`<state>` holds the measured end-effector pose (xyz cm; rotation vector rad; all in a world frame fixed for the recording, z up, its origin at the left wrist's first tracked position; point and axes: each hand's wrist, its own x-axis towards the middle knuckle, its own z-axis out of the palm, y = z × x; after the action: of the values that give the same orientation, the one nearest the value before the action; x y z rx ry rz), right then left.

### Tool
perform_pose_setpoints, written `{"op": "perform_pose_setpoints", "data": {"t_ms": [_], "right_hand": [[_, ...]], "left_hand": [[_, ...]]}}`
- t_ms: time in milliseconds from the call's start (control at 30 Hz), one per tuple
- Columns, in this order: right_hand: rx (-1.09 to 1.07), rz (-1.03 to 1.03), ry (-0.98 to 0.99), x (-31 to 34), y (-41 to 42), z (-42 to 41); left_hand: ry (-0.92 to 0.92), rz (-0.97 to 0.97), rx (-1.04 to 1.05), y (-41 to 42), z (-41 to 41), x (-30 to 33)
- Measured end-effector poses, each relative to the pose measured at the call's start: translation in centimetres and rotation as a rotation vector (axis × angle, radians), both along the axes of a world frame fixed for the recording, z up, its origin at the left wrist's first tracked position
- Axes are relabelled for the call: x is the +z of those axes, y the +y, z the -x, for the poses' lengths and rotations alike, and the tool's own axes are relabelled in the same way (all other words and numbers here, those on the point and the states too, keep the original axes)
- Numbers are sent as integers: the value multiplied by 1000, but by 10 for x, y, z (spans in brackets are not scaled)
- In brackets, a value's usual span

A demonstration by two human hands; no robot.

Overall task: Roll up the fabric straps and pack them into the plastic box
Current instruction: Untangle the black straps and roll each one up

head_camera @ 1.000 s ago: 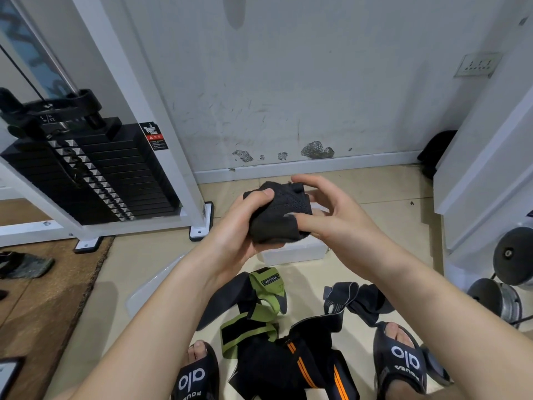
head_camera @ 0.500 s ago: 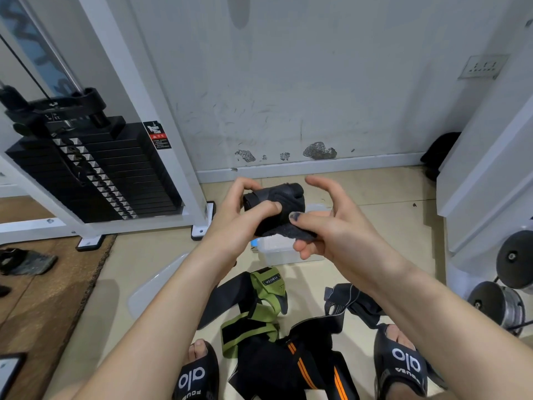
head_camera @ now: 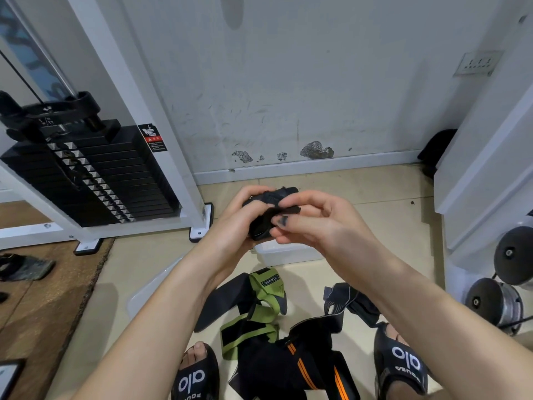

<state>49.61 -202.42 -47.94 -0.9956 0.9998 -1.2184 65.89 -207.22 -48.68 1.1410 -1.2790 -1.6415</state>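
Note:
A black fabric strap (head_camera: 266, 210), rolled into a tight bundle, is held in the air between both hands. My left hand (head_camera: 230, 229) grips the roll from the left, fingers curled over its top. My right hand (head_camera: 314, 223) pinches the strap's loose end flap at the roll's right side. Directly below the hands sits the clear plastic box (head_camera: 288, 254) on the floor, mostly hidden by them. More straps lie loose on the floor nearer me: a green and black strap (head_camera: 253, 310), a black strap with orange stripes (head_camera: 302, 368) and a dark strap (head_camera: 352, 306).
The box's clear lid (head_camera: 150, 290) lies on the tiles to the left. A weight-stack machine (head_camera: 92, 174) with a white frame stands at left, a wall behind, white cabinet and dumbbells (head_camera: 501, 301) at right. My feet in black slides (head_camera: 196, 376) frame the strap pile.
The strap has gone from a loose wad to a tighter roll. My right hand shifted from cupping its side to pinching the end flap; both hands dropped slightly lower.

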Motion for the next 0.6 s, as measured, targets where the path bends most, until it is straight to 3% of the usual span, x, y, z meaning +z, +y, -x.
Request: {"op": "perform_pose_setpoints", "data": {"t_ms": [200, 400, 500, 600], "right_hand": [[-169, 288, 412, -4, 0, -2], [-268, 449, 661, -7, -4, -3], [-371, 391, 707, -11, -11, -5], [-402, 222, 627, -14, -19, -9]], "left_hand": [[-32, 12, -10, 5, 4, -4], [56, -51, -51, 5, 9, -1], [33, 5, -63, 5, 11, -6], [-53, 82, -27, 13, 12, -9]]}}
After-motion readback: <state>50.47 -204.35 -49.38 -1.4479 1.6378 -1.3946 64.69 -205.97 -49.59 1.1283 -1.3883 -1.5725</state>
